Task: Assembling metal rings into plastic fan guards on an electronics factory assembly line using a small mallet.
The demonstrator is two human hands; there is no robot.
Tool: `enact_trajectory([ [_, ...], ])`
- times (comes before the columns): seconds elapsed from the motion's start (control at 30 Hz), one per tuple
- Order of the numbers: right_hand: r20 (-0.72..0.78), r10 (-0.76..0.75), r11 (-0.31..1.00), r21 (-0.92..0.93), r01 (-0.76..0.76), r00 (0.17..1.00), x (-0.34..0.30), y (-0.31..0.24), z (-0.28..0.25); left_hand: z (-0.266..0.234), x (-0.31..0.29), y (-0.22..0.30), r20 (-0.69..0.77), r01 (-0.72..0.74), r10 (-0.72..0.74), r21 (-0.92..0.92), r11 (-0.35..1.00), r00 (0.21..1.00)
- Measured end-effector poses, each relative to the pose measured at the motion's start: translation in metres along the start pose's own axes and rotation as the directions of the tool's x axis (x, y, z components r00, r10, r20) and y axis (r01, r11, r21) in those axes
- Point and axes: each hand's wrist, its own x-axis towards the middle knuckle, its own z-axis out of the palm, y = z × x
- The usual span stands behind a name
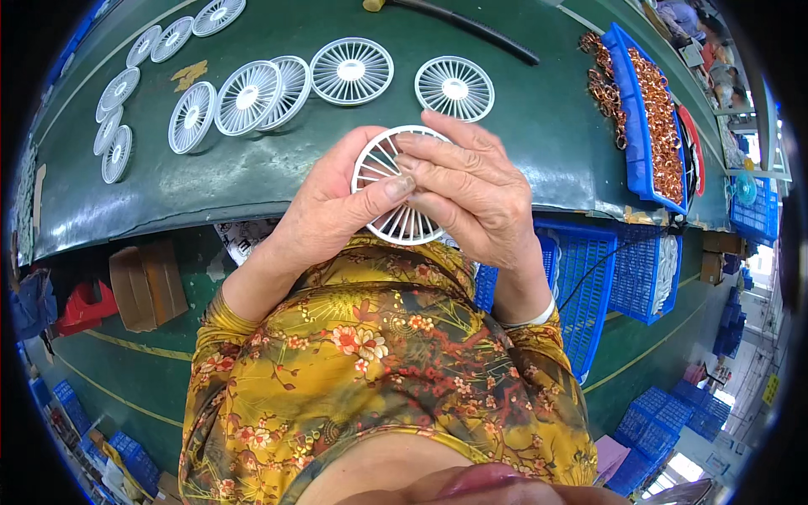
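Observation:
Between my two hands, just over the near edge of the table, is a round white spoked wheel (380,165). My left hand (332,189) grips its left rim, the thumb lying across the spokes toward the hub. From the right, my right hand (475,181) closes over the hub and right side, so the wheel's middle is hidden. Whether a small part sits under those fingertips does not show. On the green table beyond lie several like wheels, the nearest being a single wheel (454,88) past my right hand and another wheel (352,71) to its left.
A blue tray (637,126) of copper-coloured rings stands at the right, with loose rings (604,88) beside it. A hammer (459,21) with a black handle lies at the far side. Blue crates (581,286) stand below the table's right edge; a cardboard box (147,286) is at lower left.

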Motion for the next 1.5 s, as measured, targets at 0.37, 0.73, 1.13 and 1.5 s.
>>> enact_trajectory([
  [0.37, -0.623, 0.523, 0.303, -0.502, -0.81, 0.582, -0.063, 0.136, -0.119, 0.048, 0.054, -0.009, 0.265, -0.341, 0.216, 0.775, 0.533, 0.94],
  [0.73, -0.398, 0.562, 0.534, -0.494, -0.686, 0.725, -0.086, 0.159, -0.129, 0.075, 0.14, -0.083, 0.518, -0.444, 0.208, 0.839, -0.315, 0.83],
  [1.13, -0.459, 0.582, 0.245, -0.688, -0.683, 0.671, -0.086, 0.155, -0.12, -0.196, -0.007, 0.097, -0.096, 0.428, 0.817, 0.883, -0.195, 0.569],
  [1.5, -0.492, 0.264, 0.755, -0.431, -0.495, 0.83, -0.069, 0.098, -0.077, -0.28, -0.118, 0.087, -0.583, 0.706, 0.783, 0.647, 0.288, 0.215],
])
